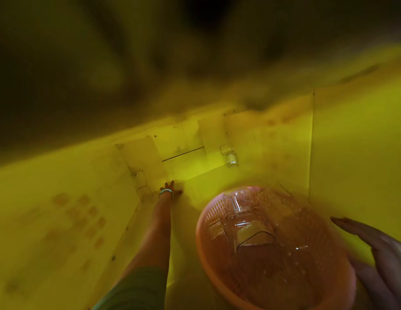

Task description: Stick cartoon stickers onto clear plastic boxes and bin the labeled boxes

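Note:
My left hand (170, 189), with a light band at the wrist, reaches far down to the bottom of a yellow-walled space. Its fingers are spread, and whether they touch anything there is too small to tell. On the right my right hand (381, 258) is open beside an orange plastic basket (203, 258), fingers stretched out and thumb side close to the rim. Inside the perforated basket lie several clear plastic pieces (255, 232). Another small clear plastic piece (231, 159) rests by the far wall, to the right of my left hand.
Yellow walls surround the space, with brownish spots on the left wall (77, 215). More clear outlined pieces (140, 183) show at the far left. A dark slit (183, 154) crosses the far panel. A blurred dark edge (187, 64) fills the top of the view.

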`<act>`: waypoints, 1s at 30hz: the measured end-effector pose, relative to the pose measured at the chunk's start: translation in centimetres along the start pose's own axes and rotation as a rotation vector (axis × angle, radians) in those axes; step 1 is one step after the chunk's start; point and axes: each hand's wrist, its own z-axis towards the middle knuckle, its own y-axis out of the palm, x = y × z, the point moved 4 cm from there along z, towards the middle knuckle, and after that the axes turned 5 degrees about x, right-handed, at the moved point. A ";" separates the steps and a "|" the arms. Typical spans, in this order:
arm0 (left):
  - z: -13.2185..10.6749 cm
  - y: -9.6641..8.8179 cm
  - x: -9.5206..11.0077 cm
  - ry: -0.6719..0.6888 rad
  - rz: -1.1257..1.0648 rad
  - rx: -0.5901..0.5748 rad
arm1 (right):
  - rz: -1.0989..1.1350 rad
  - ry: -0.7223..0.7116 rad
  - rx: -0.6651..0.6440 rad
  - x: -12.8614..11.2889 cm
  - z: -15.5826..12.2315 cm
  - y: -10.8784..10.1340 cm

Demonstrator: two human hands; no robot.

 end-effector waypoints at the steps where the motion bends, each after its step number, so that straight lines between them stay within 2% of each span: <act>1: 0.0 0.0 0.0 0.017 -0.005 -0.002 | 0.004 0.015 0.012 0.3 -0.1 0.1; 4: -0.8 -0.1 -0.1 0.076 -0.049 -0.011 | 0.018 -0.007 0.046 0.1 0.3 -0.2; 6: -2.2 -0.1 -0.5 0.113 -0.100 -0.023 | 0.034 -0.037 0.049 -0.5 0.9 -0.5; 11: -7.8 -0.7 -2.2 0.131 -0.230 -0.048 | 0.058 -0.035 0.024 -1.1 1.8 -0.5; 14: -11.4 -2.1 -3.0 0.087 -0.299 -0.047 | 0.091 -0.028 0.016 -1.2 2.0 -0.5; 20: -17.7 -6.4 -3.4 0.058 -0.538 -0.008 | 0.173 0.004 0.037 -1.8 2.5 -0.8; 23: -21.1 -8.4 -3.2 0.063 -0.694 0.097 | 0.273 0.156 0.049 -1.8 2.9 -1.3; 25: -23.3 -9.9 -2.6 0.071 -0.805 0.210 | 0.380 0.390 -0.015 -1.6 3.3 -1.5; 26: -24.2 -10.9 -2.1 0.078 -0.861 0.265 | 0.445 0.534 -0.077 -1.4 3.4 -1.5; 28: -26.0 -13.0 -0.3 0.102 -0.969 0.352 | 0.597 0.756 -0.292 -1.7 3.7 -1.1; 29: -26.8 -14.2 0.9 0.118 -1.015 0.381 | 0.673 0.778 -0.402 -2.3 4.0 -0.9; 30: -27.7 -15.5 2.4 0.154 -1.066 0.399 | 0.735 0.739 -0.490 -2.9 4.3 -0.8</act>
